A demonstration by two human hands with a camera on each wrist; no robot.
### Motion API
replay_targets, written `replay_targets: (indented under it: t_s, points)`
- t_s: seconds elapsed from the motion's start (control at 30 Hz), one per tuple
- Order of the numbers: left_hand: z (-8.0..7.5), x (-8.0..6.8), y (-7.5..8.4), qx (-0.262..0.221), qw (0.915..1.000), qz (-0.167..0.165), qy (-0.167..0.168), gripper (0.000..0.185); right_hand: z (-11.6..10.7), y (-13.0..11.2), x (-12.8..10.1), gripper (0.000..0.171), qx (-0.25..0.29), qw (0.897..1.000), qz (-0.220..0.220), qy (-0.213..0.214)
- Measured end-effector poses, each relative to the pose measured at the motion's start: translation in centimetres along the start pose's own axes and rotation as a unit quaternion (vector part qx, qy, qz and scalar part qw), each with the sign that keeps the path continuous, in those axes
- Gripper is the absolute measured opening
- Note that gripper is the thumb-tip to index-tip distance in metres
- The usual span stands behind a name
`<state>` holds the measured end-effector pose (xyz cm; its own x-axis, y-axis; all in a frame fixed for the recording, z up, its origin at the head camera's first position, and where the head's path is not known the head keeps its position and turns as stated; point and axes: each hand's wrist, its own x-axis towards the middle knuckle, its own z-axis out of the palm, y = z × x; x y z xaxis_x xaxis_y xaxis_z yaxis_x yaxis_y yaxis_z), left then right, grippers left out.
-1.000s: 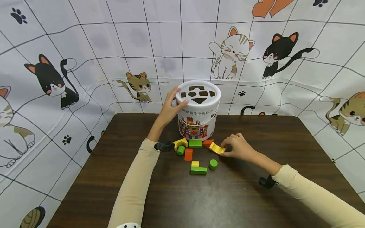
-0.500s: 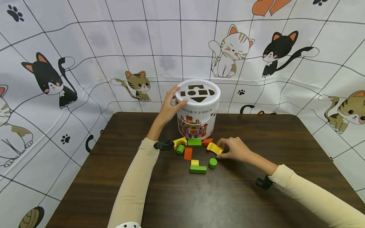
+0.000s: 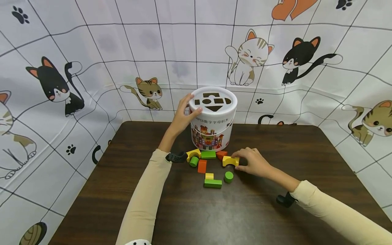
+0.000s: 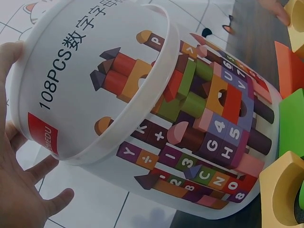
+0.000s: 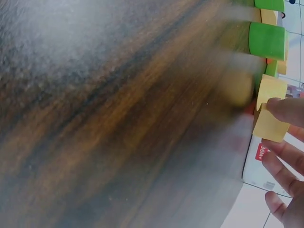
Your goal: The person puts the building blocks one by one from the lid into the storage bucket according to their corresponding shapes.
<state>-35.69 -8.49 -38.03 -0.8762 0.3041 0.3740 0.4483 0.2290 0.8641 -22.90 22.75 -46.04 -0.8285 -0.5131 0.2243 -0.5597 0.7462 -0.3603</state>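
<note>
A white toy bucket (image 3: pixel 212 124) with shape slots in its lid stands at the back middle of the dark table (image 3: pixel 214 211). My left hand (image 3: pixel 183 115) holds its upper left side, fingers curled over the lid's rim; the bucket (image 4: pixel 142 109) fills the left wrist view beside the hand (image 4: pixel 19 180). My right hand (image 3: pixel 251 162) pinches a yellow arch block (image 3: pixel 230 161) that rests on the table in front of the bucket. In the right wrist view the fingers (image 5: pixel 285 110) touch that yellow block (image 5: pixel 270 111).
Loose blocks lie in front of the bucket: a yellow arch (image 3: pixel 193 153), green cylinder (image 3: pixel 194 161), green bar (image 3: pixel 209 154), orange blocks (image 3: pixel 202 166), small yellow cube (image 3: pixel 209 176), green bar (image 3: pixel 212 183), green cylinder (image 3: pixel 228 177). A cat-print cloth (image 3: pixel 92 68) walls the table.
The yellow arch block under my right hand has turned from tilted to upright, arch opening down. The right hand shifted slightly left. The left hand stays on the bucket.
</note>
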Motion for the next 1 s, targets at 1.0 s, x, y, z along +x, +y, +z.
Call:
replay_targets:
  t_s: [1.0]
  points:
    - [0.0, -0.1, 0.0, -0.002, 1.0, 0.0, -0.001, 0.082, -6.9, -2.3, 2.9, 0.033, -0.028, 0.998, -0.059, 0.001]
